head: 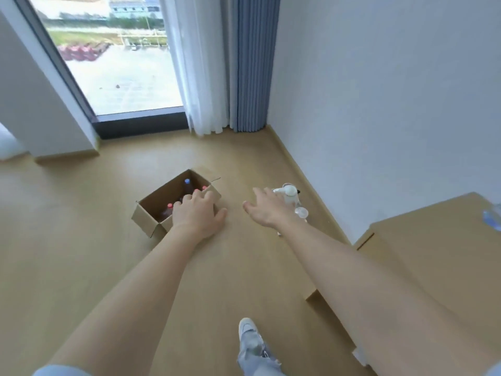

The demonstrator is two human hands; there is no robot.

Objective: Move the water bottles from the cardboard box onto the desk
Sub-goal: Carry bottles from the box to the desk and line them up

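I am looking down at the bottles [187,187], which are standing upright in the cardboard box [150,213] on the floor [81,240], a little left of the frame's centre. I am counting one blue cap and about three red ones. At the far right edge a clear bottle [493,219] is resting on the desk [433,256], so I am judging the job as begun but mostly left to do, with the box holding most of the load.

My left hand [198,215] is hovering over the near right corner of the box, fingers loosely spread and gripping nothing. My right hand [267,210] is reaching out at centre right, palm down, fingers straight and apart, and it is also carrying nothing. As far as I can tell, neither is touching a bottle.

The left hand is covering part of the box, so more bottles may be sitting under it. The bottle bodies are looking dark in the box's shadow. The frame edge is cropping and blurring the clear bottle, so I cannot tell whether it is upright. A white gadget [290,192] on the floor is hiding partly behind the right hand, and I cannot name it. The desk is running out of the lower right corner
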